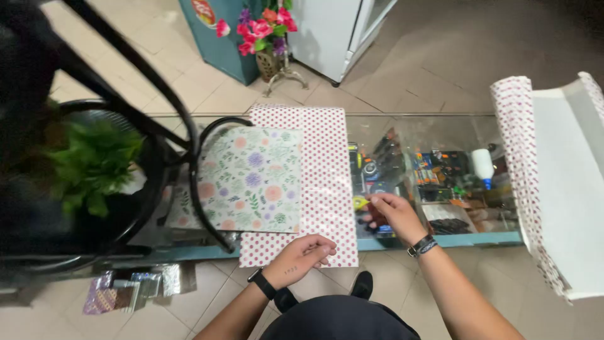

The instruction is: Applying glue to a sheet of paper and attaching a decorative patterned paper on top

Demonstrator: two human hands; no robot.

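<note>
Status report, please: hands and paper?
Left hand presses polka-dot paper on glass counter. Right hand at its right edge, fingers pinched. Floral sheet overlaps its left side.

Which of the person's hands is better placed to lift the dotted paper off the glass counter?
Probably the left hand: it rests on the dotted paper's near edge, while the right hand lies beside it on the glass counter.

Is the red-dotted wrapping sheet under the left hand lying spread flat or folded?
Spread flat: the dotted sheet lies open on the glass counter, left hand pressing its near edge, floral sheet overlapping its left side.
</note>
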